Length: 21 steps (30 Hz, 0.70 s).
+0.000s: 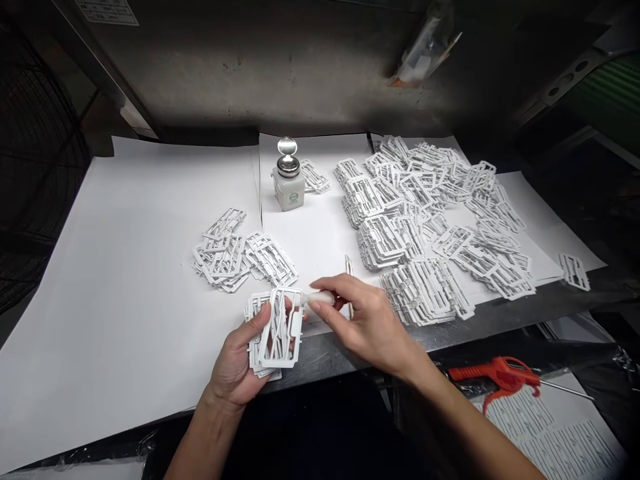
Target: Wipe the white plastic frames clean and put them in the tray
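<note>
My left hand point(240, 363) grips a small stack of white plastic part frames point(283, 363), thumb on top and fingers beneath, near the table's front edge. Between thumb and forefinger, my right hand point(367, 320) pinches a small white wad point(320, 297), its tip at the upper right edge of the top frame. What the wad is made of I cannot make out. A slim metal blade-like tool point(349, 265) shows behind the right hand; whether the hand touches it I cannot tell. Just beyond the left hand lies a loose pile of similar frames point(227, 257).
Stacks of white frames point(425, 287) cover the table's right side. A dispenser bottle point(289, 190) with its metal lid raised stands at the back middle, frames behind it. White paper sheets point(125, 267) line the tabletop. A red air blow gun point(505, 377) lies lower right.
</note>
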Each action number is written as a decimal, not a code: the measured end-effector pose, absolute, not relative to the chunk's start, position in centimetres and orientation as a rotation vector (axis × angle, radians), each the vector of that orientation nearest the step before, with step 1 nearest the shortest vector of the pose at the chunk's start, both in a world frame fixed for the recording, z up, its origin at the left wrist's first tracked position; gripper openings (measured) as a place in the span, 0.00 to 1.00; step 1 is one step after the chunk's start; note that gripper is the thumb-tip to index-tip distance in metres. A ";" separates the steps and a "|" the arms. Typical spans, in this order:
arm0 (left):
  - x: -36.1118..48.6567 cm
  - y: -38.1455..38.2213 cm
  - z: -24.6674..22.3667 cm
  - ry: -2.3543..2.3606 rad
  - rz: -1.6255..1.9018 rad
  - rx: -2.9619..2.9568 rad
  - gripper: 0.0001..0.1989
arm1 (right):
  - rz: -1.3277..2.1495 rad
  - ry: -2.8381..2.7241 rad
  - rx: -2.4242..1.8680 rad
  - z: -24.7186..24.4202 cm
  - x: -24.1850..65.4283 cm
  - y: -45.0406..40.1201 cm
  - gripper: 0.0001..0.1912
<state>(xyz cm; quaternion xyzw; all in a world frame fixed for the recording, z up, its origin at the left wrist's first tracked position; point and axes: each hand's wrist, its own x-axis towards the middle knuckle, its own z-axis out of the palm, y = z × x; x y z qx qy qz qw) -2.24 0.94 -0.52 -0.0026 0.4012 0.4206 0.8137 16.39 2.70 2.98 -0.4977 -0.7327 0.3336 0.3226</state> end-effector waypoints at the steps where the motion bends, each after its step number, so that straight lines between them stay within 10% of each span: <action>1: -2.2 1.0 -0.4 0.857 0.916 -0.019 0.09 | 0.893 -1.931 -1.286 3.0 16.0 2.4 0.08; 21: -1.7 1.2 -0.8 0.796 1.004 -0.028 0.10 | 1.112 -2.001 -1.092 3.0 12.9 -0.6 0.09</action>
